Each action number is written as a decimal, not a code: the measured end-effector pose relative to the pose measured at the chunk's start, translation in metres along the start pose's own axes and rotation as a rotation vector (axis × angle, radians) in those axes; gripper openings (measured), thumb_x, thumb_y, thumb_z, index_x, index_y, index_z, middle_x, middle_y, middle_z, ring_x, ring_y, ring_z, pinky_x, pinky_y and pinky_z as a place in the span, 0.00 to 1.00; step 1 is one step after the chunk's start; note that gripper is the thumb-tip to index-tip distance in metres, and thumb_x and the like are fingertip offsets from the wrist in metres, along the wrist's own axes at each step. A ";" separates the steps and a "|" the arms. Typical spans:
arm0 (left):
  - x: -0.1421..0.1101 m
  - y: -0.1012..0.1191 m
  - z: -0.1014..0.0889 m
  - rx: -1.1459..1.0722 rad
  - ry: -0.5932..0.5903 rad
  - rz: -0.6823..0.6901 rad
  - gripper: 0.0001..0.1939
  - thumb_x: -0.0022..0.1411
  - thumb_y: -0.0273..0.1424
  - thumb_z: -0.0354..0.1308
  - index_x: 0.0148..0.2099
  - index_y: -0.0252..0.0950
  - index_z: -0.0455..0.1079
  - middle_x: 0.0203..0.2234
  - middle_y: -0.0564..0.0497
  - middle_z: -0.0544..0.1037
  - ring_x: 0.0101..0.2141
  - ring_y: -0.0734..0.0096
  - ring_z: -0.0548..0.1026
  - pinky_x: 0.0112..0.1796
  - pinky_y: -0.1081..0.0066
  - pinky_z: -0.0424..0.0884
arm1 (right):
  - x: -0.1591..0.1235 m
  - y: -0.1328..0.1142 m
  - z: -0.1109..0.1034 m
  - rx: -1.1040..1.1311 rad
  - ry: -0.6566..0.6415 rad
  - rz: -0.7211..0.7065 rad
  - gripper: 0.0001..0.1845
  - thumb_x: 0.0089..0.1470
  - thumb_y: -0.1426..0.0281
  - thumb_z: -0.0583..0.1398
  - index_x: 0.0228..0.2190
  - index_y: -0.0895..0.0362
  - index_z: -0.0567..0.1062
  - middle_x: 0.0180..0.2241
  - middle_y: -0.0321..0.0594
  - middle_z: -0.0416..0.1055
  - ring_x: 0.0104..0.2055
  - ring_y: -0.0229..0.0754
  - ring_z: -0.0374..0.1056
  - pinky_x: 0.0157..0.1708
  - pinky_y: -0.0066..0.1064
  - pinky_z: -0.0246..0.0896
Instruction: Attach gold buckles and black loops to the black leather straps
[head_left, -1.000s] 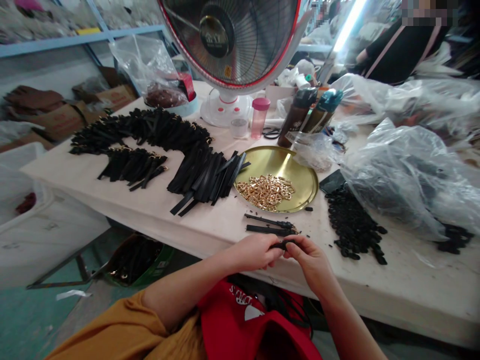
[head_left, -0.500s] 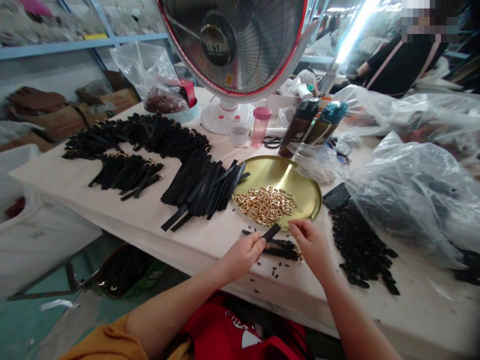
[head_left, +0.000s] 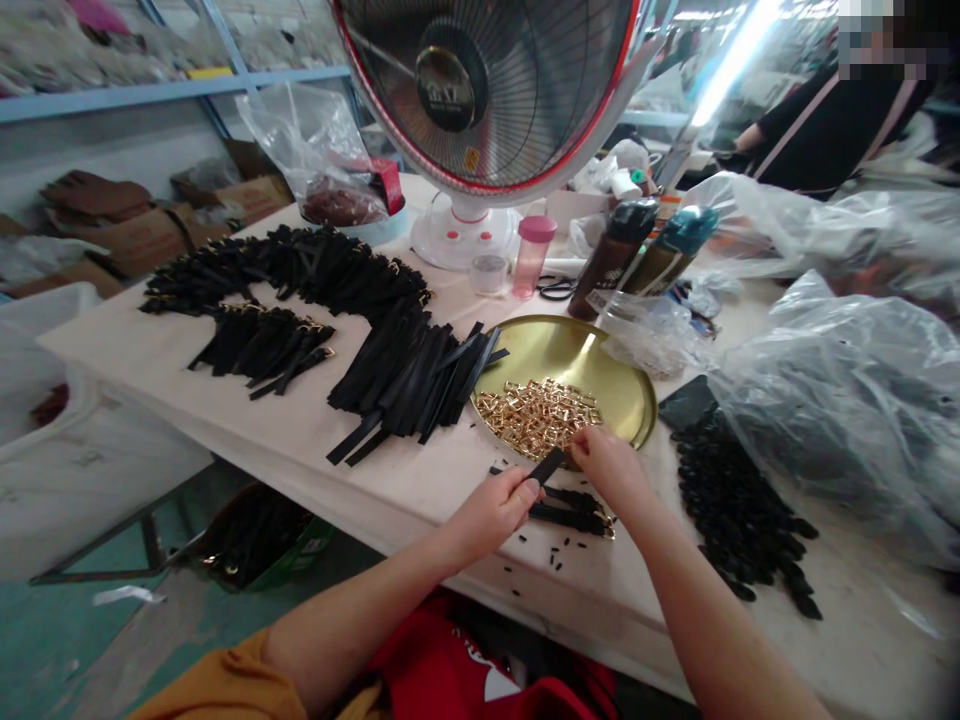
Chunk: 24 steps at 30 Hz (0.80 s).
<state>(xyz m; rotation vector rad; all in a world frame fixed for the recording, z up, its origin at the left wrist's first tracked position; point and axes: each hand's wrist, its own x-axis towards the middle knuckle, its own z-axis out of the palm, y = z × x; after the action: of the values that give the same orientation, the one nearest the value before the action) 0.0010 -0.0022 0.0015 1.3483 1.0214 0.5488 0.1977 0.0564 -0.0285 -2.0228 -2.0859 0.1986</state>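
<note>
My left hand (head_left: 496, 512) is closed on a black strap (head_left: 549, 465), whose flat end points up and right toward the other hand. My right hand (head_left: 611, 465) has its fingers pinched at the front edge of a round gold tray (head_left: 609, 368); what is between the fingertips is hidden. In that tray lies a heap of small gold metal fittings (head_left: 536, 412). Below both hands, a few black straps with gold fittings (head_left: 576, 518) rest on the table, with small black bits scattered in front. Left of the tray is a pile of plain black straps (head_left: 409, 385).
Strap bundles with gold ends (head_left: 300, 265) curve along the table's left side. A large fan (head_left: 480, 90) stands behind a pink bottle (head_left: 534, 258) and two dark bottles (head_left: 611, 255). Small black pieces (head_left: 739, 510) and plastic bags (head_left: 847, 390) lie at the right. Another person (head_left: 832, 130) is at the back.
My right hand has moved slightly left and inward, closer to the tray's heap of fittings and the strap end. My left hand keeps its hold on the strap. The view has shifted a little.
</note>
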 end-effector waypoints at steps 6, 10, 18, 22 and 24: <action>-0.007 0.001 0.005 -0.025 0.022 0.037 0.16 0.61 0.41 0.42 0.36 0.33 0.62 0.13 0.61 0.56 0.15 0.81 0.55 0.19 0.78 0.52 | -0.008 0.002 -0.012 0.015 0.052 -0.012 0.09 0.49 0.71 0.54 0.22 0.56 0.71 0.26 0.42 0.68 0.27 0.40 0.62 0.27 0.31 0.51; -0.010 0.007 0.002 -0.093 0.092 0.028 0.15 0.58 0.40 0.48 0.39 0.32 0.61 0.13 0.61 0.58 0.14 0.82 0.54 0.18 0.78 0.50 | -0.029 -0.014 -0.033 0.618 0.058 0.028 0.09 0.46 0.63 0.58 0.24 0.56 0.71 0.26 0.39 0.67 0.29 0.41 0.62 0.30 0.32 0.55; -0.013 0.019 0.012 -0.242 0.115 0.068 0.13 0.54 0.38 0.52 0.36 0.33 0.60 0.15 0.61 0.59 0.15 0.84 0.55 0.17 0.80 0.53 | -0.092 -0.064 -0.030 1.461 -0.127 0.311 0.14 0.43 0.59 0.62 0.28 0.56 0.70 0.21 0.33 0.64 0.23 0.34 0.58 0.26 0.28 0.56; -0.015 0.014 0.007 -0.016 0.189 0.113 0.09 0.52 0.33 0.53 0.33 0.31 0.64 0.22 0.56 0.65 0.23 0.80 0.62 0.25 0.79 0.59 | -0.104 -0.065 -0.031 1.330 -0.160 0.181 0.22 0.45 0.60 0.60 0.42 0.54 0.66 0.28 0.37 0.70 0.29 0.39 0.65 0.31 0.32 0.61; -0.017 0.013 0.004 -0.003 0.104 0.054 0.09 0.52 0.34 0.52 0.31 0.32 0.63 0.18 0.57 0.62 0.20 0.81 0.60 0.21 0.79 0.57 | -0.107 -0.061 -0.034 1.217 -0.196 0.053 0.24 0.48 0.63 0.58 0.48 0.54 0.61 0.31 0.38 0.71 0.32 0.41 0.66 0.33 0.35 0.61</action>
<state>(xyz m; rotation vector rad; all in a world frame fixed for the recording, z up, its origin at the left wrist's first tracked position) -0.0014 -0.0156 0.0186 1.3593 1.0698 0.6666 0.1497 -0.0552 0.0126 -1.2761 -1.3411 1.3221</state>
